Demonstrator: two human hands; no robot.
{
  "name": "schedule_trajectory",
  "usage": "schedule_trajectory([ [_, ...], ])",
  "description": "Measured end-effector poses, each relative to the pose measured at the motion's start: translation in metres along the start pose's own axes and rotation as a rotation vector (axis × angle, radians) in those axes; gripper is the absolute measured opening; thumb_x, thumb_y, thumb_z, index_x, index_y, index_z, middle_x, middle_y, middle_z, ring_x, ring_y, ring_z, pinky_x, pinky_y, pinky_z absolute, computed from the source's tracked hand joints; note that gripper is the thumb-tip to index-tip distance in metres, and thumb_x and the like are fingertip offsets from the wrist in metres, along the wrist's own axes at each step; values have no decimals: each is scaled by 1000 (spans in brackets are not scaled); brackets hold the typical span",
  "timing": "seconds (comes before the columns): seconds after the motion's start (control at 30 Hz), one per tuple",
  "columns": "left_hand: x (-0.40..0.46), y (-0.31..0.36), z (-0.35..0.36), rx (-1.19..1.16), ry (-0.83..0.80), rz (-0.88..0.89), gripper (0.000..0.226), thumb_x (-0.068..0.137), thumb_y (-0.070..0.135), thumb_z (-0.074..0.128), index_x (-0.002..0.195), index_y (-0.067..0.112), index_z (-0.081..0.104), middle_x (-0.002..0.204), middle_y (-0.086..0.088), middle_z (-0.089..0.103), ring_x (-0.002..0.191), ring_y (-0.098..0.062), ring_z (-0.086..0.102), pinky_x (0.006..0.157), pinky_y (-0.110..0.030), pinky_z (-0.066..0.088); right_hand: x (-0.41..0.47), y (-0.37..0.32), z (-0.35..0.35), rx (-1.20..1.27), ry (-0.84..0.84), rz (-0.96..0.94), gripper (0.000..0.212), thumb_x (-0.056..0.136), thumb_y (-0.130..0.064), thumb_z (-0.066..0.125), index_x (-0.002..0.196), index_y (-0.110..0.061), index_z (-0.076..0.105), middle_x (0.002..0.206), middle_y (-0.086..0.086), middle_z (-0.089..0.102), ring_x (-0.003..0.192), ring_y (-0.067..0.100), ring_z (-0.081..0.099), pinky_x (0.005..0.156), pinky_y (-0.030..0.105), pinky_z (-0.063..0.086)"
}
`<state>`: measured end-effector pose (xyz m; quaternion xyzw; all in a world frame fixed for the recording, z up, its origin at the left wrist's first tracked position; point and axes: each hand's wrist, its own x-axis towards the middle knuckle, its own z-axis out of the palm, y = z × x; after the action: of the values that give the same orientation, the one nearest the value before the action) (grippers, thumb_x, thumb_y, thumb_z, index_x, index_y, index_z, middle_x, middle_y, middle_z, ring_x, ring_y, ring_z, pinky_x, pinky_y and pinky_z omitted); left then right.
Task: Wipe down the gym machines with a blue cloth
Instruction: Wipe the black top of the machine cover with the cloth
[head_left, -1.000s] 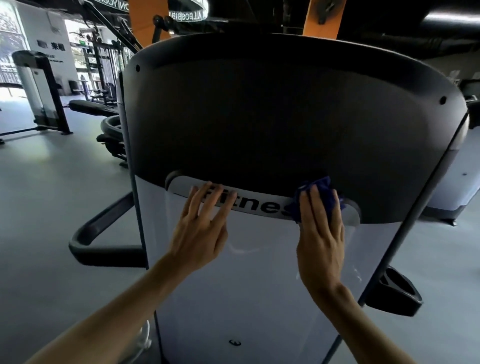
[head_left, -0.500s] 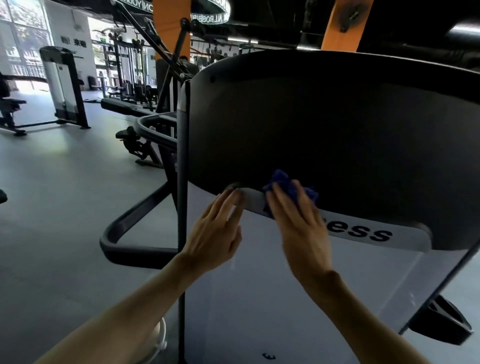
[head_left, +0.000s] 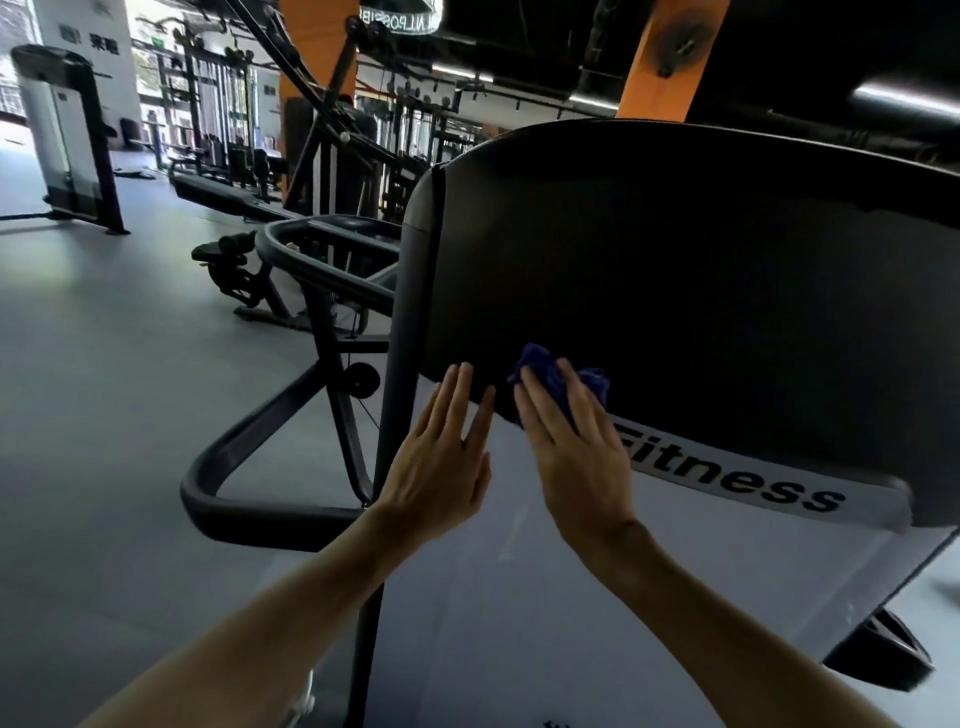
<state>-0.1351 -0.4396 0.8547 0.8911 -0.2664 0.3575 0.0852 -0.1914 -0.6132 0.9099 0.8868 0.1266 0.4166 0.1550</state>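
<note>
Closest to us are our two forearms reaching up to the back panel of the machine (head_left: 701, 291). Our right hand (head_left: 576, 452) lies flat with straight fingers, pressing the blue cloth (head_left: 545, 371) against the panel right where the dark upper shroud meets the pale lower cover (head_left: 571, 623). The cloth is bunched up, poking out above and on both sides of the fingers, just left of the silver strip that reads "Fitness" (head_left: 737, 480). Our left hand (head_left: 447, 462) is open too — fingers straight, tips touching the lower edge of the dark shroud, just beside the right hand and holding nothing.

Left of the panel a black upright post (head_left: 395, 374) runs down its edge, and a curved dark floor bar (head_left: 218, 483) loops out from the base over the grey floor (head_left: 104, 389). Further back there's another machine frame (head_left: 332, 249), then racks and cable stations — plus two orange columns (head_left: 670, 57) up at the ceiling.
</note>
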Motion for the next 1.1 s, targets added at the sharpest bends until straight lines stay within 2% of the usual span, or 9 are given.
schedule_trajectory([
  [0.13, -1, -10, -2, -13, -9, 26, 83, 99, 30, 58, 162, 1, 14, 170, -25, 3, 159, -40, 7, 127, -50, 25, 20, -10, 12, -153, -94, -205, 60, 100, -15, 43, 158, -7, 33, 168, 12, 25, 156, 36, 14, 123, 46, 16],
  [0.27, -1, -17, -12, -34, -5, 34, 82, 98, 25, 58, 162, 3, 13, 171, -22, 5, 159, -36, 8, 128, -47, 21, 37, 7, -13, -244, -101, -248, 65, 99, -20, 48, 160, -10, 29, 168, 12, 23, 156, 36, 16, 122, 45, 22],
  [0.47, 26, -16, -46, -137, 77, 47, 65, 104, 27, 32, 164, 5, 17, 173, -18, 4, 161, -31, 4, 130, -45, 18, 106, 76, -90, -164, 190, 185, 63, 103, -17, 54, 160, -13, 29, 169, 7, 22, 156, 39, 13, 122, 52, 23],
  [0.57, 41, -4, -58, -170, 112, 59, 67, 103, 28, 33, 164, 6, 18, 173, -17, 5, 161, -30, 4, 130, -45, 16, 70, 69, -70, -134, 207, 156, 70, 96, -5, 58, 160, -12, 31, 169, 7, 23, 156, 39, 12, 121, 50, 21],
  [0.67, 49, 10, -59, -196, 137, 102, 72, 100, 21, 51, 164, 5, 20, 174, -15, 6, 161, -30, 7, 129, -45, 19, 1, 47, -36, -162, 58, -26, 85, 80, 4, 60, 159, -14, 33, 167, 7, 28, 155, 36, 14, 119, 50, 23],
  [0.8, 54, 25, -58, -191, 143, 163, 71, 100, 16, 51, 164, 6, 22, 174, -14, 6, 161, -32, 5, 127, -50, 25, -16, 78, -37, -100, 88, -34, 81, 80, 7, 55, 157, -13, 39, 165, 5, 32, 155, 33, 22, 120, 46, 33],
  [0.87, 55, 33, -58, -188, 138, 187, 71, 100, 15, 50, 165, 8, 20, 174, -13, 4, 161, -31, 2, 127, -52, 25, -32, 102, -42, -77, 128, 61, 79, 83, 9, 48, 158, -14, 36, 166, 4, 30, 156, 32, 19, 120, 46, 32],
  [0.97, 57, 45, -56, -188, 154, 210, 73, 100, 13, 49, 166, 9, 16, 175, -10, 0, 161, -28, -2, 129, -50, 20, -83, 139, -43, 46, 153, 477, 86, 87, 9, 57, 162, -17, 25, 170, 2, 19, 159, 29, 7, 121, 51, 27],
  [1.1, 55, 67, -49, -186, 139, 162, 77, 100, 14, 52, 166, 7, 12, 174, -14, -1, 161, -33, -4, 128, -56, 19, -79, 118, -35, 323, 347, 973, 61, 107, -24, 32, 164, -25, 12, 172, -1, 4, 159, 30, 1, 128, 50, 9],
])
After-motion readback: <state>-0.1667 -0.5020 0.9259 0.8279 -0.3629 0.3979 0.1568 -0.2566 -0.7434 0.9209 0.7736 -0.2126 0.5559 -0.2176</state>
